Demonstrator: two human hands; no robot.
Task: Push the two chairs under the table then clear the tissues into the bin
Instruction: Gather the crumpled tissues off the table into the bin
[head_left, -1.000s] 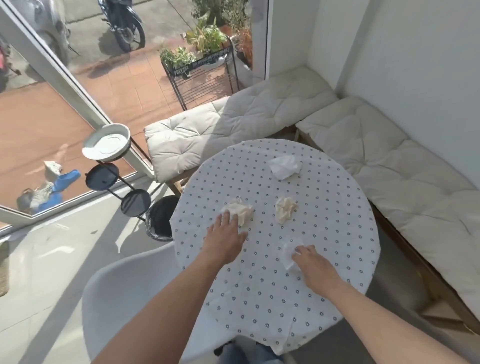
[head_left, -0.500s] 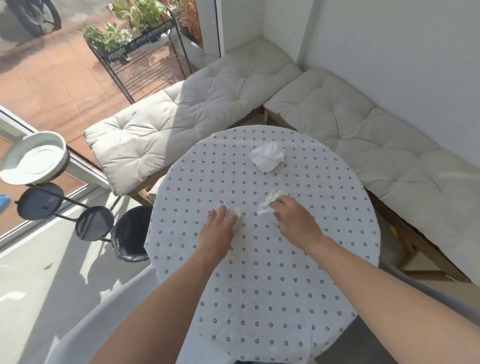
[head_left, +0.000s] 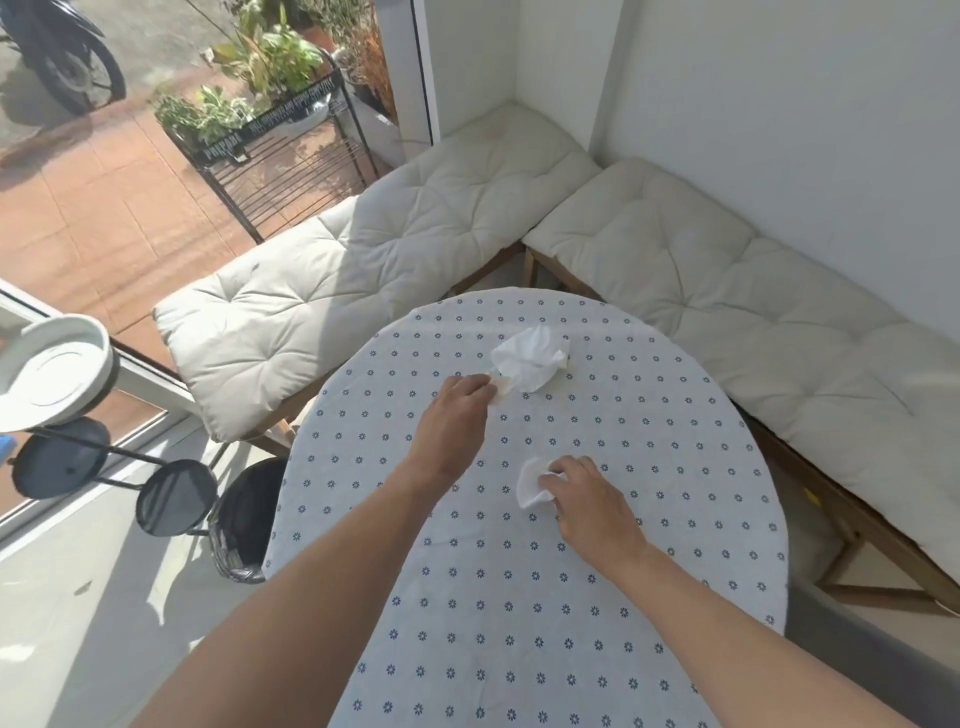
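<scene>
Now reaching far across the table (head_left: 623, 571) with left hand (head_left: 452, 431), fingers pinching a small cream tissue (head_left: 501, 387), touching the large crumpled tissue (head_left: 530, 358) near the far edge. Right hand (head_left: 587, 499) closing on a white tissue (head_left: 530, 486). Feather-light, soft, compressible: bunching anywhere works. Bin (head_left: 249, 519) waiting left.

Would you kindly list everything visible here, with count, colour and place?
table: one, white dotted cloth, centre
large tissue: one, white, far side of table
bin: one, black, floor left of table
bench cushions: two, cream, along the walls
tiered stand: one, white top tray, dark lower trays, left
plant rack: one, black, outside
left hand: holding a beige tissue
right hand: holding a small white tissue
</scene>
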